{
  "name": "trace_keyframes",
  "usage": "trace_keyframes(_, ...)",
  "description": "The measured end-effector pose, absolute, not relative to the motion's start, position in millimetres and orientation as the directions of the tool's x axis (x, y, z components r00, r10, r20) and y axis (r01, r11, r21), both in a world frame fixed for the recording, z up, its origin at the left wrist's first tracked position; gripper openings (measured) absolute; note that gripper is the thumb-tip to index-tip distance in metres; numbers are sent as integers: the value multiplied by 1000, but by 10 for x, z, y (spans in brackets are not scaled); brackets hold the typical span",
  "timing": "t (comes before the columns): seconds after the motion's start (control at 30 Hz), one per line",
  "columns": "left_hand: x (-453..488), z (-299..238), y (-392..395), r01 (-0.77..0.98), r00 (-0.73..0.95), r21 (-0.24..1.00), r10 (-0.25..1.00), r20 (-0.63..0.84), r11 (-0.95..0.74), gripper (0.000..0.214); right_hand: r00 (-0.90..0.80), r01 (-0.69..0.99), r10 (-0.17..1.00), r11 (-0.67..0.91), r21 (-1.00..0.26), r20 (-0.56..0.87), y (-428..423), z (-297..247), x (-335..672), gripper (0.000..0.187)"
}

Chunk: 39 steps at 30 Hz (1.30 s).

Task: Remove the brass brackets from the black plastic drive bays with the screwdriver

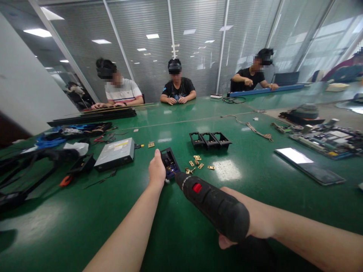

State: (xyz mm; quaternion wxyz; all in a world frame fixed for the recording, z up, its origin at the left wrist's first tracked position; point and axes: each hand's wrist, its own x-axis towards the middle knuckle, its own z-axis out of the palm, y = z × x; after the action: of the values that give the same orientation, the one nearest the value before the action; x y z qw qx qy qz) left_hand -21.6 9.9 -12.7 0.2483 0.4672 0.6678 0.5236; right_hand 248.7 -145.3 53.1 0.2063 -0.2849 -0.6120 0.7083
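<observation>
A glass wall (150, 49) with slatted blinds closes off the far side of the room, and a green table (70, 219) fills the foreground, ceiling lights glinting in its top. Taking the held frame as the clock's centre, three people in headsets sit across the table: one near 11 o'clock (123, 90) behind dark strips (93, 118), one at 12 (177, 87) with both hands on the table, and one near 2 (249, 77) with a blue bar (265, 90).

The black frame (173, 160) is tilted up just above the table, near the middle of the view. The left hand (157, 170) grips it at 9 o'clock, thumb along its edge; the other fingers are hidden. From 4 o'clock comes a black screwdriver (212, 207) with a red button, the right hand (256, 216) wrapped around its handle, partly behind it. The tip reaches the frame's lower end; whether it sits in a screw I cannot tell.

Loose brass plates (196, 162) lie near at 3 o'clock, and three more frames (210, 146) stand in a row at 2. A single brass piece (151, 144) lies at 10, and a grey drive (115, 153) at 9, with blue cables (51, 142) farther out. Well off at 3 are a phone (310, 166) and circuit boards (329, 141).
</observation>
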Motion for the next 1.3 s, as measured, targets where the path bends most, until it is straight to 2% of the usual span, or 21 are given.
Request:
trace_keyframes(0.73,-209,-124,103,348,-451,936,884,122,48,88,-759,-26,650,-91,-995,-39,-1452,518,2494,33)
trace_keyframes(1.3,-169,-99,80,342,-437,939,891,123,38,79,-768,19,627,-182,-983,-131,-1469,535,2517,27)
